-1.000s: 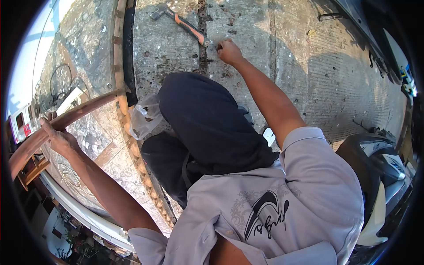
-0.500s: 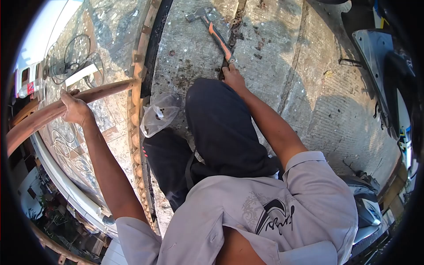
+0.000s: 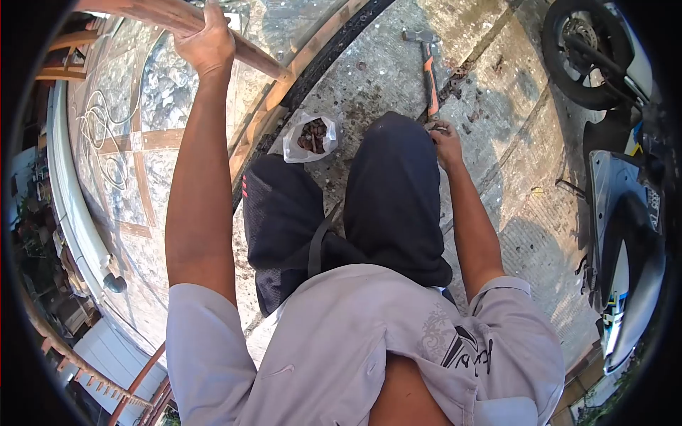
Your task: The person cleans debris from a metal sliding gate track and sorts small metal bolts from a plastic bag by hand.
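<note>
My left hand (image 3: 207, 44) is wrapped round a brown wooden pole (image 3: 259, 58) at the upper left, whose near end meets a notched wooden rail (image 3: 273, 94). My right hand (image 3: 445, 142) is beside my raised knee, its fingers closed at the lower end of a hammer (image 3: 430, 82) with an orange and black handle. The hammer lies on the concrete, head away from me. Whether the fingers grip the handle or some small piece is unclear. A clear plastic bag (image 3: 310, 138) with small brown pieces stands open between the rail and my knees.
A motorcycle (image 3: 618, 213) stands along the right side, its wheel (image 3: 588, 53) at the upper right. Small brown bits (image 3: 455, 84) lie along a crack in the concrete. Beyond the rail are a coiled pale cable (image 3: 106, 138) and a long pale pipe (image 3: 65, 192).
The view has turned, so the hammer, bag and rail appear further right. The bag's mouth and contents now show, and more of the motorcycle is visible. My left hand still holds the pole.
</note>
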Available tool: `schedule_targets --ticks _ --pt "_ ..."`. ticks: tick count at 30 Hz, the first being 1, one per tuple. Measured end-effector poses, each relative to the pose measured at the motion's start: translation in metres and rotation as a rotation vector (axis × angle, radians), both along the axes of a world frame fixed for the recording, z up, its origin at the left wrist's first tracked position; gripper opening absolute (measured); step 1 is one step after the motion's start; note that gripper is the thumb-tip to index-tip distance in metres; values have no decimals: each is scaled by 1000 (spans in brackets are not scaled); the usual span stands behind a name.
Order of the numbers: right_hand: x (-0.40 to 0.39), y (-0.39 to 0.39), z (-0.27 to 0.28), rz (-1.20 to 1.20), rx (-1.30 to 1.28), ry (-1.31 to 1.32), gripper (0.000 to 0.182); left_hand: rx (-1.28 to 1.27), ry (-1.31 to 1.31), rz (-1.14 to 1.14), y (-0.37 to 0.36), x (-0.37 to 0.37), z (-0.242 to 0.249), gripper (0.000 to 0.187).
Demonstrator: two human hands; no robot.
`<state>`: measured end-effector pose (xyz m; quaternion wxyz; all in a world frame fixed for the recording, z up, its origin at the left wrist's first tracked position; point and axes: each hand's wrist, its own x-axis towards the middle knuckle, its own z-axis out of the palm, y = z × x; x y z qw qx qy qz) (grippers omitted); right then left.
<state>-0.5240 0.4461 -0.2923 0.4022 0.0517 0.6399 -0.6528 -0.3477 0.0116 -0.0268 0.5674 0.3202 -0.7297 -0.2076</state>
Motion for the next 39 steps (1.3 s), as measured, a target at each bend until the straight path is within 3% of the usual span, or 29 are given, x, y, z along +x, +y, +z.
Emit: schedule_targets --ticks 2,4,5,6,9,13,15,16,18,20,22,24,25,28,32,35,38,39 --pt "-6 5 38 -141 -188 -82 32 172 76 -2 20 -4 15 33" --pt "-10 7 92 -204 -288 -36 30 -250 -127 113 -6 -1 2 31" --pt "-12 5 119 -165 -365 -26 28 -63 -193 55 9 3 14 29" --pt "-13 3 147 -120 -437 -16 26 32 106 -64 15 -3 11 31" --pt "3 -14 233 -50 -547 -43 26 220 -17 -115 20 11 16 48" --pt "39 -53 290 68 -480 26 22 312 -42 -104 39 30 -4 60" --pt "66 -75 305 246 -291 95 21 430 -67 -78 67 50 -22 74" --pt "81 -85 307 328 -194 126 20 520 -86 -59 96 71 -31 85" --pt "109 -109 299 469 -119 115 21 659 -495 -53 146 102 -48 87" --pt "133 -133 284 609 -31 107 21 836 -673 -179 175 125 -82 67" --pt "157 -163 259 754 56 105 21 955 -549 -246 185 135 -109 41" --pt "170 -187 234 915 183 220 21 836 -365 -163 191 138 -104 29" --pt "175 -194 220 986 250 277 22 955 -302 -207 188 138 -99 26" --pt "174 -210 167 953 311 377 19 873 -276 -245 182 139 -98 23" --pt "169 -220 165 1075 496 570 26 767 -288 -283 187 144 -107 24" --pt "162 -214 167 1049 575 547 27 843 -303 -338 193 146 -102 20" --pt "153 -203 148 1091 530 891 43 912 -324 -341 195 142 -96 21" --pt "154 -204 166 1121 586 907 47 879 -291 -376 193 139 -105 26"
